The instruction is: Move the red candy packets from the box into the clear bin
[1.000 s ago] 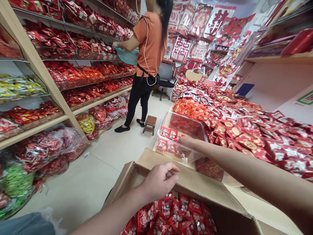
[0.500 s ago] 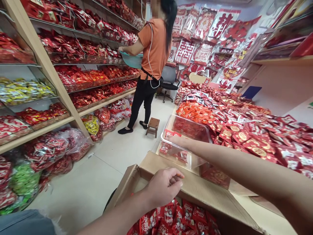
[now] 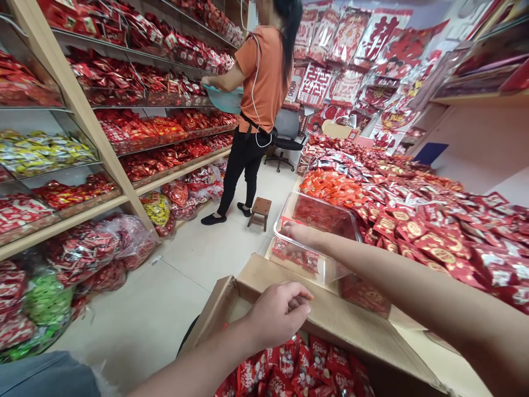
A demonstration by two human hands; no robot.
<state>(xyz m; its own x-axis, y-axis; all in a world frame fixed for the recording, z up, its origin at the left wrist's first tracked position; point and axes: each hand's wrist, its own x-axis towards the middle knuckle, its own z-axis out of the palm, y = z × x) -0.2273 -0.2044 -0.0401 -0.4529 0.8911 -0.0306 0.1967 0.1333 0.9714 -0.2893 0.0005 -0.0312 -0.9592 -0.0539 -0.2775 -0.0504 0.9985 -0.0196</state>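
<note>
My right hand (image 3: 303, 236) reaches into a clear plastic bin (image 3: 357, 230), its fingers apart and partly seen through the near wall. They are over a few red packets (image 3: 306, 260) at the bottom; I see none gripped. My left hand (image 3: 283, 306) hovers by the flap of an open cardboard box (image 3: 343, 306), fingers loosely curled, thumb apart, nothing visible in it. Below it, many small red printed packets (image 3: 289, 364) lie inside the box.
A large heap of red packets (image 3: 413, 226) covers the table to the right. Shelves of packets (image 3: 157, 129) line the left wall, with stuffed plastic bags (image 3: 91, 248) beneath. A person in an orange shirt (image 3: 264, 77) stands ahead holding a teal basin (image 3: 225, 99), near a small wooden stool (image 3: 261, 207).
My right hand has dipped lower inside the clear bin, its fingers now bent downward. My left hand has stayed in place above the cardboard box.
</note>
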